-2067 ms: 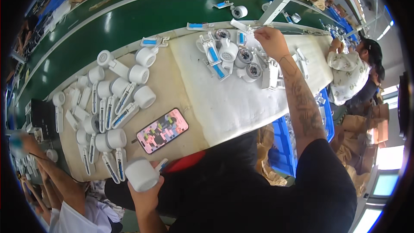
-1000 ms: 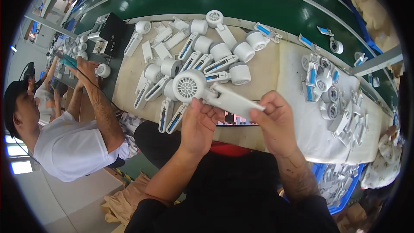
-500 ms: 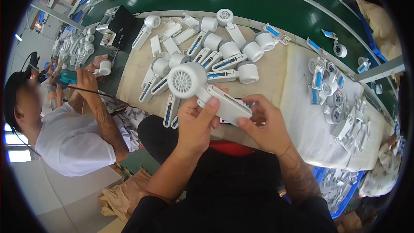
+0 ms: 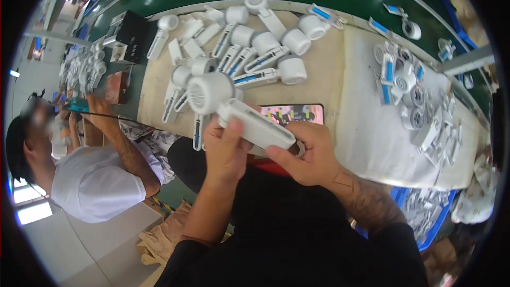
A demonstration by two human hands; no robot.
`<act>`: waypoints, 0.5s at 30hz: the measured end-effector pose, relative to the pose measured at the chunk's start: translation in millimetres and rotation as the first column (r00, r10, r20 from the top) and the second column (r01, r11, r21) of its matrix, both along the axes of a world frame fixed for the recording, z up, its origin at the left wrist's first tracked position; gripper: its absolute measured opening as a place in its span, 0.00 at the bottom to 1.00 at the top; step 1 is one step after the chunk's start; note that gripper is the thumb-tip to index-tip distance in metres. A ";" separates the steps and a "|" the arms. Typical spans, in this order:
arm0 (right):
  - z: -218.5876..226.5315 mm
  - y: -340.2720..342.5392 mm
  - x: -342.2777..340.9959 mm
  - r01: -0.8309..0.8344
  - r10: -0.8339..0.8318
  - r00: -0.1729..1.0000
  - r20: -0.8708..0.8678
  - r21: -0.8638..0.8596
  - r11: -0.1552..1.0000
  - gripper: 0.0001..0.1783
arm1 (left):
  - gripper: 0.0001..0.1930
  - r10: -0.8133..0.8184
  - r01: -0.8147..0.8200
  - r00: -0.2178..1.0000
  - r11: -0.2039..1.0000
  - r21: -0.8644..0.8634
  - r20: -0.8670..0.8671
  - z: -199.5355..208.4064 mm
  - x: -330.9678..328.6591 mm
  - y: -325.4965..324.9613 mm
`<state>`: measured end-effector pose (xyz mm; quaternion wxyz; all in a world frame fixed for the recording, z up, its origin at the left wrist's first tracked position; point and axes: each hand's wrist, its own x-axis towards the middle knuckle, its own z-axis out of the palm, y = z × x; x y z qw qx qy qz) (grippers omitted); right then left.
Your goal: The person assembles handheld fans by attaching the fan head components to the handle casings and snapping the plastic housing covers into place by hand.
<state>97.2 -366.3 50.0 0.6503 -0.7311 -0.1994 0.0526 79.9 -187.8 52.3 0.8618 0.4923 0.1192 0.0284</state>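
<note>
Closely, grips a white grille-headed unit (image 4: 249, 119) in both hands, above the near edge of a bench (image 4: 366, 143). Clasps the neck end of the long handle in the left hand (image 4: 226, 151), thumb up on top; pinches the far end in the right hand (image 4: 307, 157), fingers partly hidden underneath. Looks to be at the seating of the handle's white cover, judging by the thumbs on the casing. Calls next, in all likelihood, for even pressure along the seam, then a check for gaps before any setting down. Beside the right forearm, shows a blue crate (image 4: 442, 223) of pale parts (image 4: 422, 210). Just beyond the right hand, includes a lit phone (image 4: 295, 111). Farther out, takes in similar units (image 4: 292, 70), some with blue-lined open handles, plus loose white handle pieces (image 4: 175, 51); to the right, more grille heads (image 4: 404, 82) in a heap. At far left, catches a co-worker in a white shirt (image 4: 101, 188), near a teal tool (image 4: 78, 105).
</note>
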 end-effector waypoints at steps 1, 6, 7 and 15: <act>3.3 -0.6 6.2 0.019 -0.019 1.000 -0.009 -0.002 1.000 0.16 | 0.23 -0.047 0.050 0.997 0.997 -0.052 0.056 3.5 3.0 4.3; 20.3 4.2 16.7 0.011 -0.005 0.982 0.191 -0.029 1.000 0.17 | 0.27 -0.113 0.126 0.991 0.965 -0.230 0.068 0.3 14.4 9.1; 21.8 4.8 16.6 -0.013 0.020 0.989 0.145 -0.046 0.999 0.17 | 0.27 -0.144 0.159 0.986 0.962 -0.223 0.084 -4.8 13.5 12.6; 8.8 10.9 20.3 0.074 -0.066 0.908 0.413 -0.002 0.997 0.16 | 0.28 -0.239 0.315 0.927 0.914 -0.255 0.289 -21.3 12.8 21.8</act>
